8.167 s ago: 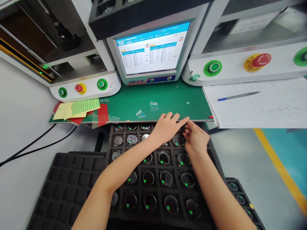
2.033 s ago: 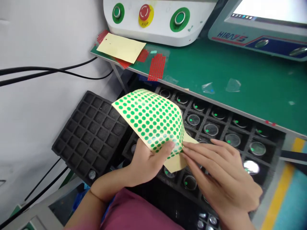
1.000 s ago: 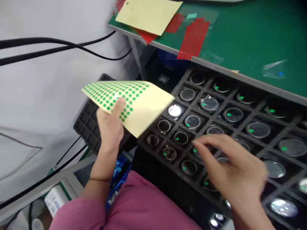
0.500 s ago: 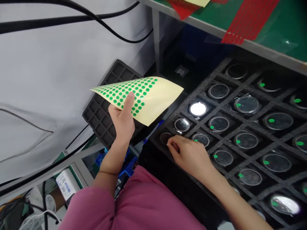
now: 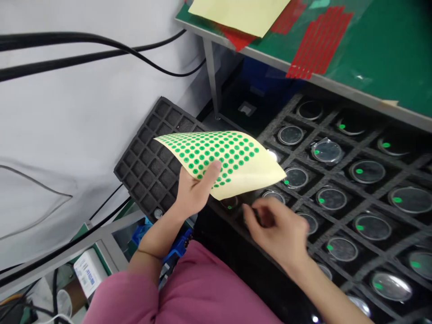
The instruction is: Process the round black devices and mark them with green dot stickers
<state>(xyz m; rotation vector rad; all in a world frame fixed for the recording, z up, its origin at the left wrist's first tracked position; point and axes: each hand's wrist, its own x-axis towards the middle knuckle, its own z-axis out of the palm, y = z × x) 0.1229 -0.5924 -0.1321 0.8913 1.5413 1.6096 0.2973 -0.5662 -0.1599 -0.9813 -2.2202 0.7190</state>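
A pale yellow sheet with rows of round green stickers curves in my left hand, its thumb on top. My right hand hovers over the near left edge of a black foam tray, thumb and index finger a little apart, the other fingers curled. Nothing shows between its fingertips. Round glass-like discs sit in the tray's compartments, many with one green sticker. The corner disc, partly under the sheet's edge, carries a green dot.
Behind the sheet leans a black gridded tray. A green-topped table at the upper right holds red strips and a yellow sheet. Black cables cross the wall; a white box stands lower left.
The sheet and my left hand have moved right, toward the tray. My right hand has lifted off the corner disc, its fingers parting; that disc now shows a green dot. The view has shifted.
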